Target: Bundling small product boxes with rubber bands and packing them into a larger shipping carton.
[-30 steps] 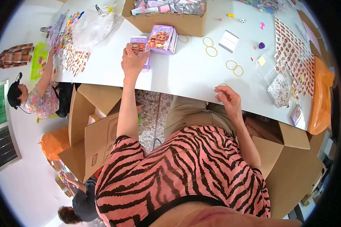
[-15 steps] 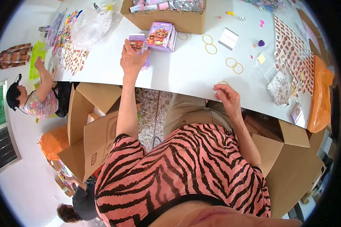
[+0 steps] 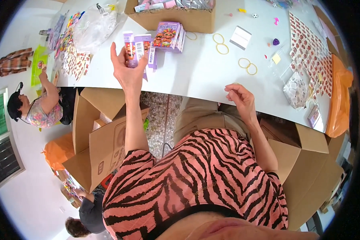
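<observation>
My left hand (image 3: 129, 76) is closed around a few small purple printed cartons (image 3: 143, 45), tilted up off the white table (image 3: 188, 76), thumb on the near side. Just right of it stands a short row of matching purple cartons (image 3: 167, 36), fronts facing me. Over the table's near edge, my right hand (image 3: 241, 100) is closed with curled fingers. A yellow rubber band (image 3: 236, 83) peeks out at its fingertips; whether they grip it I cannot tell. Several more rubber bands (image 3: 222, 49) lie farther out, near a white card (image 3: 241, 38).
An open cardboard box (image 3: 174, 21) full of small packs stands at the back. Clear plastic bags (image 3: 96, 30) and sticker sheets (image 3: 308, 52) lie at the sides. Large open cartons (image 3: 108, 140) flank me below the table. Two other people (image 3: 40, 100) work at the left.
My left hand has lifted and tilted the purple cartons, moving slightly left of the row; they are now fanned apart. My right hand has hardly moved.
</observation>
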Demonstrator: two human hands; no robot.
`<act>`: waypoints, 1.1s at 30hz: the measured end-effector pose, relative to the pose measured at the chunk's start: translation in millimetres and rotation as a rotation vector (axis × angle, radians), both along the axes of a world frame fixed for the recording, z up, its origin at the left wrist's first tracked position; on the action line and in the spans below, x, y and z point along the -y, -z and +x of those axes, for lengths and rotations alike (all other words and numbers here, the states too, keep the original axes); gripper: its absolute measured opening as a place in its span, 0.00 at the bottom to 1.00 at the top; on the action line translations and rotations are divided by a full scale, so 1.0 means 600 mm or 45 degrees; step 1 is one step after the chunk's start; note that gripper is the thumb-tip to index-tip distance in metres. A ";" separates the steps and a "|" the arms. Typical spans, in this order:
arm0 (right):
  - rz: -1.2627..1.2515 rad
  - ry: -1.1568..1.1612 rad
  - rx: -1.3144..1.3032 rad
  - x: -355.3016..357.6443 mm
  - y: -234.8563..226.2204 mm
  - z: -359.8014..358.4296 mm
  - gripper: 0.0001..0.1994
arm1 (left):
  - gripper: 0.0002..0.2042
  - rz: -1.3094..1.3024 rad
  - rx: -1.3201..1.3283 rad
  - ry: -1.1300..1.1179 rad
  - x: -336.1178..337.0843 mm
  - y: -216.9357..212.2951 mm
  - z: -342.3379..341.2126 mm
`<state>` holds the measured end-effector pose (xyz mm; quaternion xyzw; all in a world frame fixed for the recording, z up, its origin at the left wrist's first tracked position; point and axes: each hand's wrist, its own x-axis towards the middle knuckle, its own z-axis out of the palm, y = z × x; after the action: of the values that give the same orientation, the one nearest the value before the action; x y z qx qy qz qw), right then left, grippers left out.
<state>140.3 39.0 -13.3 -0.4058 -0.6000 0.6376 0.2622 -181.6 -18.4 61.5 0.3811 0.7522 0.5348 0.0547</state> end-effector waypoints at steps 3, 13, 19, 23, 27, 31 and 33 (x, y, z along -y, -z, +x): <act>0.010 -0.010 -0.038 -0.014 -0.031 -0.011 0.09 | 0.42 0.132 0.297 0.266 -0.002 -0.016 0.061; 0.332 -0.012 -0.303 -0.066 -0.133 -0.022 0.18 | 0.41 0.100 1.389 0.983 -0.027 0.034 0.221; 0.203 -0.139 -0.511 -0.075 -0.125 0.019 0.20 | 0.40 0.117 1.887 1.254 -0.033 0.059 0.265; 0.143 -0.156 -0.468 -0.070 -0.112 0.029 0.19 | 0.37 0.143 2.092 1.254 -0.044 0.074 0.280; 0.150 -0.117 -0.343 -0.064 -0.117 0.044 0.16 | 0.37 0.114 2.150 1.363 -0.045 0.077 0.287; 0.155 -0.035 -0.316 -0.061 -0.119 0.049 0.14 | 0.33 0.096 2.362 1.239 -0.048 0.057 0.298; 0.140 0.040 -0.351 -0.061 -0.121 0.051 0.14 | 0.31 -0.014 2.130 1.266 -0.058 0.054 0.296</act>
<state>170.7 75.6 59.5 -0.3089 -0.5860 0.6492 0.3738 -4.2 16.3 28.8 0.1518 0.2259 0.5453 0.7929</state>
